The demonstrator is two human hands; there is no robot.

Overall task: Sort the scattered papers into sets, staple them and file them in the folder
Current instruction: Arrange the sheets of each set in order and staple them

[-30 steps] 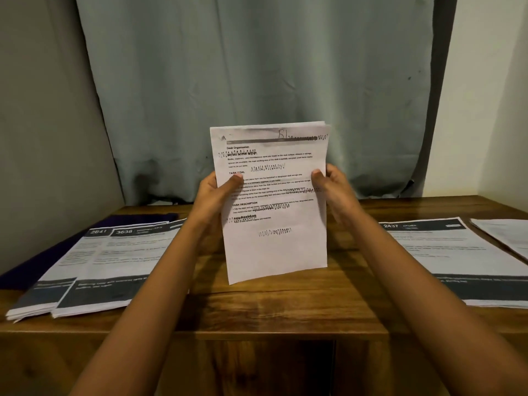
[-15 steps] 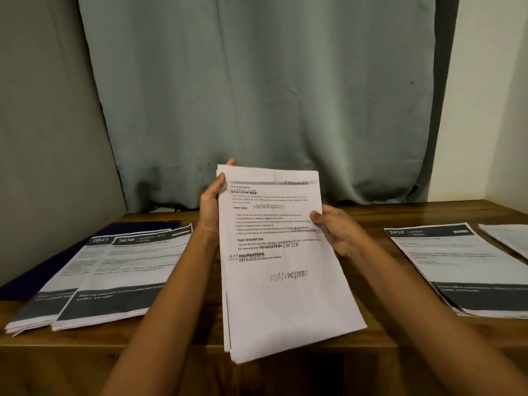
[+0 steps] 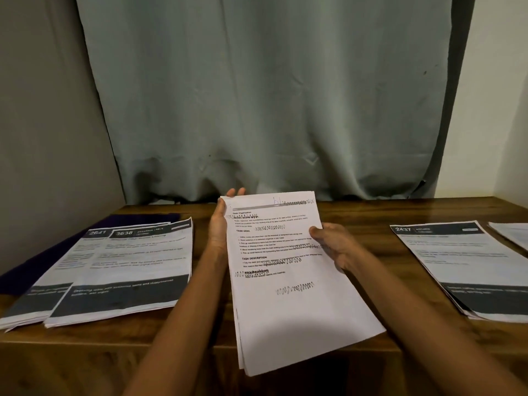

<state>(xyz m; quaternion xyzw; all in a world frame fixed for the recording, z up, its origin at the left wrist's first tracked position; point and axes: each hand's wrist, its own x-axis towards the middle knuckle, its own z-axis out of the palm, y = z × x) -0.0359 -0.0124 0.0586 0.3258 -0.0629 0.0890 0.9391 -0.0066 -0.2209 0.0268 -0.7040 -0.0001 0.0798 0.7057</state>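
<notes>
A set of white printed sheets (image 3: 288,281) with scribbled-over text lies tilted over the middle of the wooden desk (image 3: 371,270), its near end past the front edge. My left hand (image 3: 218,224) holds its upper left corner, fingertips showing behind the top edge. My right hand (image 3: 331,244) pinches its right edge, thumb on top. On the left lie two overlapping paper stacks headed 2641 (image 3: 43,281) and 3638 (image 3: 128,270). A stack headed 2437 (image 3: 468,267) lies on the right. A dark purple folder (image 3: 143,217) shows under the left stacks.
Another white sheet (image 3: 511,234) lies at the far right edge of the desk. A grey-green curtain (image 3: 271,95) hangs behind the desk, with walls at both sides. Bare wood shows between the held set and the right stack.
The held set has come down from upright in front of the curtain to a flatter tilt low over the desk. My left hand has shifted to its upper left corner.
</notes>
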